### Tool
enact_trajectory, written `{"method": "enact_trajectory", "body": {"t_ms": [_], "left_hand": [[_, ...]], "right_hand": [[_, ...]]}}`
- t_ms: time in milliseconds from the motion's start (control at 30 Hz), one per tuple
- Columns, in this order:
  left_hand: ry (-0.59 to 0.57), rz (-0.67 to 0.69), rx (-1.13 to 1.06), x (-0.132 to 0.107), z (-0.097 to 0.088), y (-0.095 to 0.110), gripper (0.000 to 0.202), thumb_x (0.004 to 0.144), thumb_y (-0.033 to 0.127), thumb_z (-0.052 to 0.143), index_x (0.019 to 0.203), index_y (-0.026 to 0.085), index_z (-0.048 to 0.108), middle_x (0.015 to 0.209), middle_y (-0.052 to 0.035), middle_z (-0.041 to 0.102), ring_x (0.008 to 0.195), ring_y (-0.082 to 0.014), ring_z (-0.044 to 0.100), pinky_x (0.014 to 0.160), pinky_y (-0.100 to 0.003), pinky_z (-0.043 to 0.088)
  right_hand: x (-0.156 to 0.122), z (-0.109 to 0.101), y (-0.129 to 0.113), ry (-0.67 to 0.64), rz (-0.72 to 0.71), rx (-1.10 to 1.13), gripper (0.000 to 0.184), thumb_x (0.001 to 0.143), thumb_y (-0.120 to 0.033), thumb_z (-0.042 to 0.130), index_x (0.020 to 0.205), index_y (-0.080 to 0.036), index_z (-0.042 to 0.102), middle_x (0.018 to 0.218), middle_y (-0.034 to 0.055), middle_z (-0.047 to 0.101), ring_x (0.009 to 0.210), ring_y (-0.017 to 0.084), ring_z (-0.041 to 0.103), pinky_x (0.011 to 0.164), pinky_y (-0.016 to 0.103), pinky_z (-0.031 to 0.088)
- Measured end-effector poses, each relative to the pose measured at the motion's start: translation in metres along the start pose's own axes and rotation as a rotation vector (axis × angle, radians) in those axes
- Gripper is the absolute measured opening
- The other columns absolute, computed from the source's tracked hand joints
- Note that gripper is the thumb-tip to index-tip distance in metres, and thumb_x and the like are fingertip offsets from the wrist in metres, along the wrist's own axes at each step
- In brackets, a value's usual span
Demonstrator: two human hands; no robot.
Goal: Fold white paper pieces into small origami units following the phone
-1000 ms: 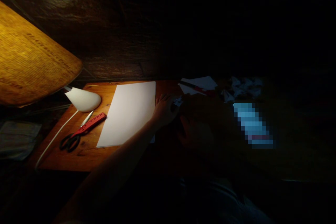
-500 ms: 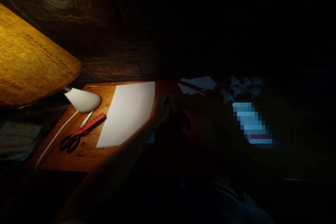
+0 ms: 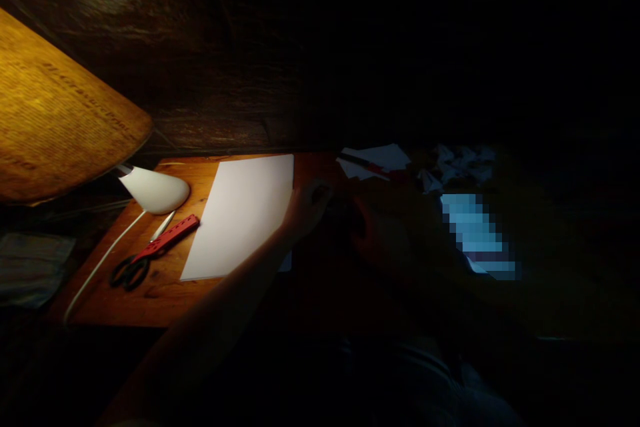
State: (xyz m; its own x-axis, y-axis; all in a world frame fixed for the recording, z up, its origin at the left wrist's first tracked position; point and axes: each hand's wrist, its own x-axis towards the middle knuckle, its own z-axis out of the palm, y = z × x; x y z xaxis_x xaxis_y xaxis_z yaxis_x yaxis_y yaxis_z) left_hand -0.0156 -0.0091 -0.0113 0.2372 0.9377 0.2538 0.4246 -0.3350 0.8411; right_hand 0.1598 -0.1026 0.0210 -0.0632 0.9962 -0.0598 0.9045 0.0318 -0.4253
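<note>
In the head view my left hand (image 3: 307, 205) is closed, its fingers curled just past the right edge of a white stack of paper (image 3: 240, 210). At its fingertips a small piece of paper (image 3: 334, 203) shows only faintly in the shadow. Close by on the right is my right hand (image 3: 373, 230), dim and reddish, its fingers curled toward the left one. Darkness hides what the right fingers grip. My left forearm crosses the lower right corner of the paper stack.
Left on the wooden table (image 3: 165, 307) are a lamp (image 3: 155, 192), black-handled scissors (image 3: 130, 272), a red perforated strip (image 3: 173, 237) and a white pen-like object (image 3: 163, 227). Farther right lie paper sheets (image 3: 395, 157) with a dark-and-red tool, folded paper pieces (image 3: 463, 163) and a lit phone (image 3: 477, 230).
The view has shifted slightly, moving everything a little left. The paper piece between my hands was paler before and is now darker. My right hand has moved slightly away from the left.
</note>
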Motion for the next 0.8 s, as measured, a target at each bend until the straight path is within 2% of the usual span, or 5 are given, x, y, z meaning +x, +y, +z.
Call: {"method": "enact_trajectory", "body": {"t_ms": [233, 533, 667, 733, 800], "left_hand": [[-0.040, -0.033, -0.073, 0.001, -0.001, -0.005, 0.012, 0.082, 0.019, 0.063, 0.087, 0.021, 0.074, 0.079, -0.0031, 0.075, 0.072, -0.0174, 0.069, 0.065, -0.027, 0.054], [-0.131, -0.071, -0.225, -0.001, 0.001, -0.001, 0.010, 0.083, 0.021, 0.064, 0.083, 0.019, 0.074, 0.074, -0.0035, 0.074, 0.062, -0.0161, 0.068, 0.059, -0.027, 0.053], [0.049, -0.070, -0.187, 0.000, 0.000, -0.002, 0.012, 0.085, 0.020, 0.062, 0.082, 0.020, 0.073, 0.073, -0.0030, 0.073, 0.065, -0.0161, 0.067, 0.062, -0.027, 0.052], [0.133, -0.039, -0.124, 0.000, -0.001, -0.002, 0.011, 0.083, 0.020, 0.062, 0.079, 0.020, 0.073, 0.078, -0.0031, 0.075, 0.075, -0.0176, 0.069, 0.069, -0.028, 0.053], [0.152, -0.040, -0.102, 0.001, -0.002, -0.001, 0.012, 0.082, 0.020, 0.061, 0.079, 0.020, 0.072, 0.080, -0.0028, 0.076, 0.079, -0.0183, 0.069, 0.071, -0.028, 0.051]], "right_hand": [[0.002, 0.004, 0.006, 0.065, 0.022, -0.001, 0.047, 0.097, -0.029, 0.057, 0.143, -0.024, 0.061, 0.128, 0.0113, 0.076, 0.106, 0.029, 0.075, 0.088, 0.038, 0.055], [0.008, 0.003, 0.016, 0.159, -0.065, 0.074, 0.047, 0.095, -0.028, 0.059, 0.142, -0.021, 0.062, 0.135, 0.0107, 0.072, 0.117, 0.028, 0.070, 0.095, 0.038, 0.054], [0.005, -0.001, 0.013, 0.170, -0.112, -0.038, 0.041, 0.099, -0.031, 0.055, 0.137, -0.026, 0.069, 0.136, 0.0088, 0.071, 0.110, 0.026, 0.071, 0.086, 0.033, 0.054], [0.000, -0.002, 0.007, 0.122, -0.115, -0.106, 0.039, 0.101, -0.033, 0.052, 0.135, -0.029, 0.071, 0.132, 0.0074, 0.073, 0.104, 0.025, 0.073, 0.082, 0.033, 0.053], [-0.005, -0.003, 0.000, 0.054, -0.132, -0.159, 0.041, 0.102, -0.033, 0.049, 0.137, -0.031, 0.070, 0.128, 0.0067, 0.075, 0.103, 0.025, 0.073, 0.082, 0.033, 0.053]]}}
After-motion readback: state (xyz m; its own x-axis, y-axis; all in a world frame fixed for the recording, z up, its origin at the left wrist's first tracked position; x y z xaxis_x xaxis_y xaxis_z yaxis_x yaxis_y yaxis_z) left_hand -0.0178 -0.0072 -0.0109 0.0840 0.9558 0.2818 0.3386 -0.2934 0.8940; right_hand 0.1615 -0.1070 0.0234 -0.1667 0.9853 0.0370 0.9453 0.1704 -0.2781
